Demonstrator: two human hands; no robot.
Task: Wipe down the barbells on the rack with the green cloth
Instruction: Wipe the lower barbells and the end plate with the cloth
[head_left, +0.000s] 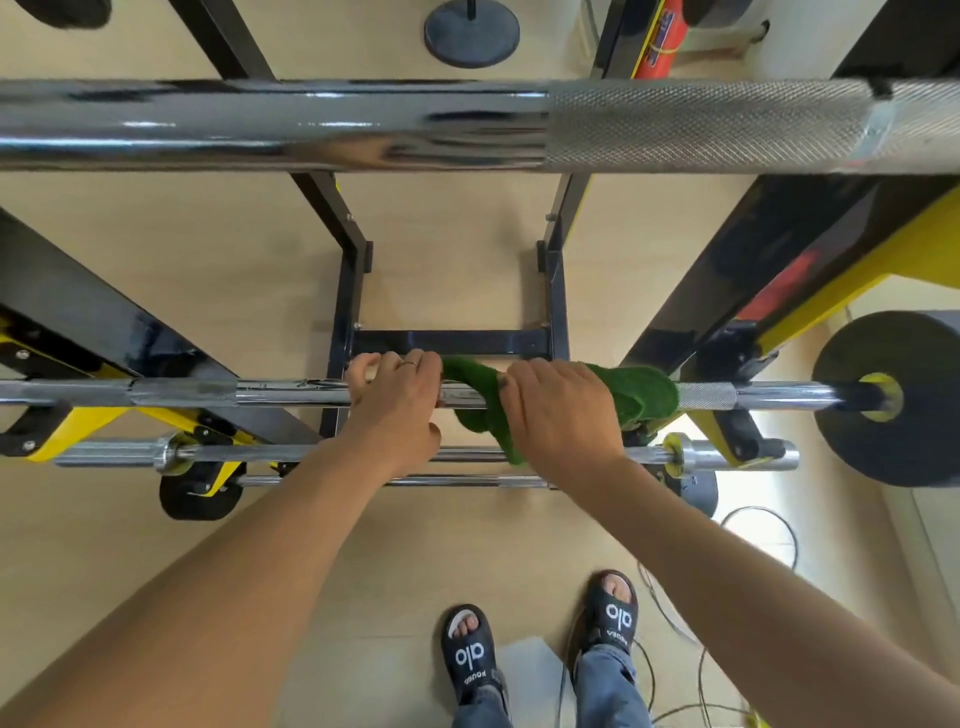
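Four barbells lie on the black and yellow rack (800, 270), all with the long axis running from left to right across the view. The top barbell (363, 124) is the nearest to the camera and looks the largest, with a knurled part on its right side. Below it, the middle barbell (270, 393) is the one in work; it carries a black weight plate (883, 400) at its right end. Two lower bars, a short barbell (234, 451) and a thin bar (441, 480), rest under the hands, close to the floor.

The green cloth (636, 395) is draped over the middle barbell, just to the left of the knurled sleeve. The right hand (561, 410) presses on the cloth with the fingers curled over it and the bar, so the cloth is held around the steel. The left hand (397, 397) grips the bare bar just beside the cloth, on its left, the fingers wrapped over the top; a ring shows on one finger.

It seems the wiping stroke must go along the bar's axis. The right hand is nearer to the unwiped knurled part and the plate, so probably it slides to the right while the left hand steadies the bar.
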